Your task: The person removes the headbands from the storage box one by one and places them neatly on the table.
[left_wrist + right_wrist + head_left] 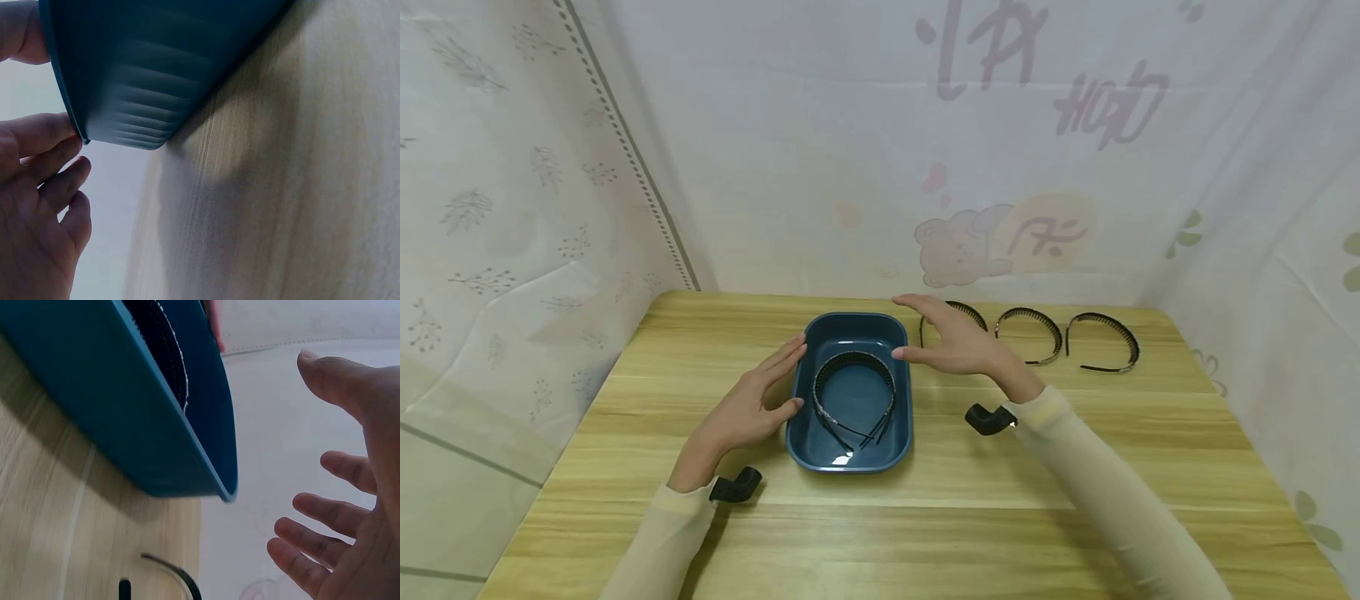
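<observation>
A blue plastic tub (850, 467) stands on the wooden table, with several dark toothed headbands (853, 357) lying stacked inside, their ends toward me. My left hand (748, 408) rests along the tub's left rim; its fingers are nearly straight and touch the edge, as the left wrist view also shows on the tub (156, 75). Just off the tub's right rim hovers my right hand (958, 342), thumb and fingers spread, holding nothing. It partly covers the nearest of three headbands (1034, 312) in a row on the table.
The wooden table (1000, 525) reaches back to a printed white curtain (812, 167). Another curtain (490, 217) hangs at the left. A black wrist mount (988, 419) sticks out from the right sleeve, and a similar mount (737, 486) from the left.
</observation>
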`<state>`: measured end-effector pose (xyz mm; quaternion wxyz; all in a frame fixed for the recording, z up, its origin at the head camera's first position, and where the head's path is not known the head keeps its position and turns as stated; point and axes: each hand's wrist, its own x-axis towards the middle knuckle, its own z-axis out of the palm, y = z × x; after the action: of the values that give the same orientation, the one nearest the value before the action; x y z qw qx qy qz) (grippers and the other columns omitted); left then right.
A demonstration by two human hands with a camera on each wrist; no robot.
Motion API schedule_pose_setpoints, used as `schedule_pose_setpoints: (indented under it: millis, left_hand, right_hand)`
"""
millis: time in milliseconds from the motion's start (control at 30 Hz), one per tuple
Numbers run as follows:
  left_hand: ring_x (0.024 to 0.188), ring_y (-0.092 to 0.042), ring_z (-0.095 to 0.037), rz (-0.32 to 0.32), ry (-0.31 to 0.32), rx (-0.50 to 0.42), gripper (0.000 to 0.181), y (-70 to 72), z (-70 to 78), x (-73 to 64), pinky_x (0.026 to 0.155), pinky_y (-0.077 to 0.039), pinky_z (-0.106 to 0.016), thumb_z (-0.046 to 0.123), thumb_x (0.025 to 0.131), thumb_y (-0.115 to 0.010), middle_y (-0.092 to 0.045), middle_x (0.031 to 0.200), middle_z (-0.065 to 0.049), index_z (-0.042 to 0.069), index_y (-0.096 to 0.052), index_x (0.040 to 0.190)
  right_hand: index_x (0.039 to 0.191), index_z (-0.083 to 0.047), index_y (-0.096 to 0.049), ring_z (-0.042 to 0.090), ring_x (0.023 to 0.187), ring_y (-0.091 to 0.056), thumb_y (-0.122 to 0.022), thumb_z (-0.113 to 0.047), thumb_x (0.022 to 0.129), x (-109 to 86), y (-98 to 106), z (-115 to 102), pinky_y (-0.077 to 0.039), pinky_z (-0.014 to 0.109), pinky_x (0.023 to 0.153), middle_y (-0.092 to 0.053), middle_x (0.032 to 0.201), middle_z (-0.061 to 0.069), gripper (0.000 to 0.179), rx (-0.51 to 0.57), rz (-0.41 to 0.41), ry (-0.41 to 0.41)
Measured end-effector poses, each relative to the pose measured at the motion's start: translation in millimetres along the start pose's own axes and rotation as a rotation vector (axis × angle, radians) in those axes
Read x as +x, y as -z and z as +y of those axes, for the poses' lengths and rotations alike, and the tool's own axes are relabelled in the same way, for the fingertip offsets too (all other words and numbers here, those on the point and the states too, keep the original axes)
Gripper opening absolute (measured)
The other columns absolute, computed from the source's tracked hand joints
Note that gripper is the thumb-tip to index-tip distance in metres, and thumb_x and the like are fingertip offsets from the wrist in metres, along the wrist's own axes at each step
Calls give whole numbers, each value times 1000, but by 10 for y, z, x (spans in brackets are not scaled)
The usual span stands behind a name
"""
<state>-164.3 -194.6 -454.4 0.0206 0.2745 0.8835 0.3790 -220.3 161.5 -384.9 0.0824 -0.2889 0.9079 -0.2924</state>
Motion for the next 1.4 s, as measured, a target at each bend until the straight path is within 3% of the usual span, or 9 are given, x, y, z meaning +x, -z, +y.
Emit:
schedule_pose_setpoints:
  millis: [133, 367, 600, 933, 1400]
  left_hand:
    - [159, -22, -34, -1, 0, 4, 80, 3, 4, 6, 122, -27, -63, 7, 91, -70, -22, 172, -6, 7, -32, 161]
    - [158, -23, -34, 3, -7, -1, 79, -2, -12, 11, 122, -28, -63, 6, 90, -71, -23, 172, -6, 5, -33, 160]
    - [158, -23, -35, 3, -10, -3, 79, -4, -28, 13, 121, -28, -64, 7, 90, -71, -23, 172, -6, 5, -33, 160]
    - [158, -23, -35, -3, -2, -14, 79, 2, -24, 13, 122, -26, -65, 7, 91, -70, -22, 172, -5, 6, -33, 161]
    - [159, -23, -34, -9, 5, -4, 80, 0, -30, 13, 122, -26, -64, 8, 92, -69, -21, 173, -3, 10, -31, 162]
  right_hand:
    - [162, -23, -32, 29, 155, -31, -67, -58, 93, 75, -64, -50, -33, 57, 122, -31, 168, 4, 85, -31, -19, 14]
    - [161, -25, -33, 26, 154, -34, -70, -56, 92, 197, -170, -116, -33, 52, 123, -33, 167, 1, 85, 31, -56, 16]
    - [161, -24, -34, 28, 147, -44, -70, -55, 92, 281, -277, -181, -41, 52, 118, -39, 164, 4, 84, 48, -93, -7]
    - [160, -19, -36, 34, 146, -47, -68, -51, 95, 454, -407, -225, -45, 50, 116, -39, 164, 7, 79, 114, -140, -5]
    - [154, -17, -47, 26, 138, -56, -68, -44, 96, 693, -569, -246, -48, 42, 113, -56, 151, 12, 67, 42, -196, -62]
